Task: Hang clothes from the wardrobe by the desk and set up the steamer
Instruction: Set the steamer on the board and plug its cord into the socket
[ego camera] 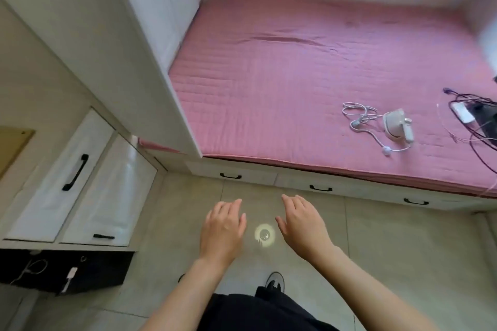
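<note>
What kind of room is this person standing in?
Most likely a bedroom. A bed with a pink quilted cover fills the far side, drawers are built in beneath it, and a tall white wardrobe stands at its left. A small steamer lies on the bed.

pink quilted bed takes up most of the view, with a few creases near the middle. under its front edge there's a row of white drawers with black handles. at the right edge of the bed a tangle of black cables lies around a flat white gadget. grey tiled floor below, with a round bright light spot on it. a dark unit sits lower left, with a white cord draped on it.
</note>
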A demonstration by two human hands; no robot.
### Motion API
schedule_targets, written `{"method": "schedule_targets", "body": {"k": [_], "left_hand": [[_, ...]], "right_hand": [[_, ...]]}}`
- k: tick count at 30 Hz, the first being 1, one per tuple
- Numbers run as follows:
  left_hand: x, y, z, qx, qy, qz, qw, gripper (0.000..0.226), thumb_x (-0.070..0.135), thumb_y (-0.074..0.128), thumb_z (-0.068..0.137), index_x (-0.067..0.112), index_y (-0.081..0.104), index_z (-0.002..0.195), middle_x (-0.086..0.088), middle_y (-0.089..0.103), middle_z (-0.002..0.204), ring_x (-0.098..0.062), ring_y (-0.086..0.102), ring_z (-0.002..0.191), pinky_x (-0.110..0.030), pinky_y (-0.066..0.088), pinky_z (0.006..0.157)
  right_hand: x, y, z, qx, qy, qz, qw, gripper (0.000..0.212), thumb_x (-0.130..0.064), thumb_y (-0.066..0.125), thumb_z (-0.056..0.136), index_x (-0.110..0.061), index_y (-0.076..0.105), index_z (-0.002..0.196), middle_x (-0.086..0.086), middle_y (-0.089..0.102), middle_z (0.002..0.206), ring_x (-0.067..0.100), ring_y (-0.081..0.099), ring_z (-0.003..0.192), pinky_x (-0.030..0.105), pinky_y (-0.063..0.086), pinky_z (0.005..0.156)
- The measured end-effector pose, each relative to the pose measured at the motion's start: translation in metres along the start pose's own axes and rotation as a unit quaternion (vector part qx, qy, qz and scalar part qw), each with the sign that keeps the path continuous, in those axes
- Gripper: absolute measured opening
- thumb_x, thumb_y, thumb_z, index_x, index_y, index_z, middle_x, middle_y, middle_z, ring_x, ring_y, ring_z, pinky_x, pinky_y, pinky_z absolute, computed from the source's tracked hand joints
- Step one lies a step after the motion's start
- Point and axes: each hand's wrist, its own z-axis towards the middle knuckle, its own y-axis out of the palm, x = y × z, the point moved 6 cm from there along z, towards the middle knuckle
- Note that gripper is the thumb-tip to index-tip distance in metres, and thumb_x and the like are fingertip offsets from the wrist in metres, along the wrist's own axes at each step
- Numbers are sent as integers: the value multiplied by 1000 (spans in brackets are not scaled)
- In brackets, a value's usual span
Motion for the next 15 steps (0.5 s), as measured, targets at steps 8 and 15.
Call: {"method": "schedule_targets", "body": {"k": [8, 15], "left_hand": [[127, 51, 45, -45, 90, -4, 995, 34, 24, 63, 88, 11, 63, 119, 2, 70, 100, -18, 62, 99, -32, 51, 82], [182, 79, 91, -80, 137, 10, 987, 34, 18, 70, 81, 11, 66, 114, 3, 70, 96, -18, 64, 95, -32, 52, 76]], "right_hand": [[135, -20, -23, 37, 101, 30, 994, 55, -33, 63, 85, -1, 53, 128, 11, 65, 115, 32, 56, 117, 43, 46, 100], [211, -35, -15, 49, 164, 57, 984, 57, -32, 57, 91, -2, 44, 138, 12, 58, 130, 31, 47, 128, 39, 36, 110]]}}
